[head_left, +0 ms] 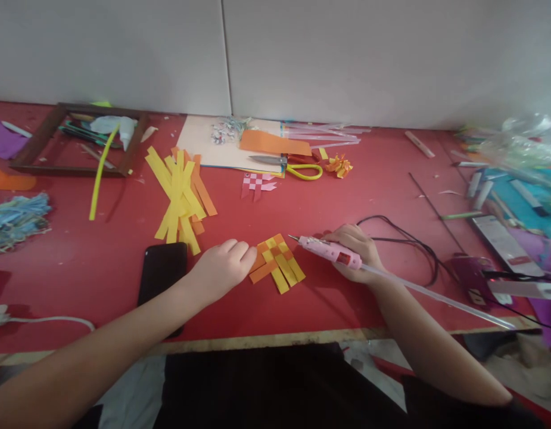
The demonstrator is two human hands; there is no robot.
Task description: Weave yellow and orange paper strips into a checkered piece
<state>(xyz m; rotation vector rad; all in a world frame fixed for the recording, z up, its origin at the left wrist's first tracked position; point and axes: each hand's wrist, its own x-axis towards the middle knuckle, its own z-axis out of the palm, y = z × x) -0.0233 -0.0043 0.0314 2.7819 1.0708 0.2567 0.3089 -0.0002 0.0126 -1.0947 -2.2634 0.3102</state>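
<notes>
A small woven paper piece (275,253) of orange and yellow strips lies on the red table, its loose strip ends pointing towards me. My left hand (226,262) is closed at its left edge, fingers curled on an orange strip; the fingertips are mostly hidden. My right hand (358,247) grips a pink glue gun (329,249), its metal nozzle pointing left, just apart from the weave's right side. A long clear glue stick (436,295) sticks out of the gun's back end.
Yellow paper strips (179,190) lie crossed over orange ones, near a black phone (161,271). Yellow-handled scissors (302,168) and a pink-and-red woven fish (256,183) lie further back. A wooden frame (69,168) holds tools. A black cable (431,256) loops at right.
</notes>
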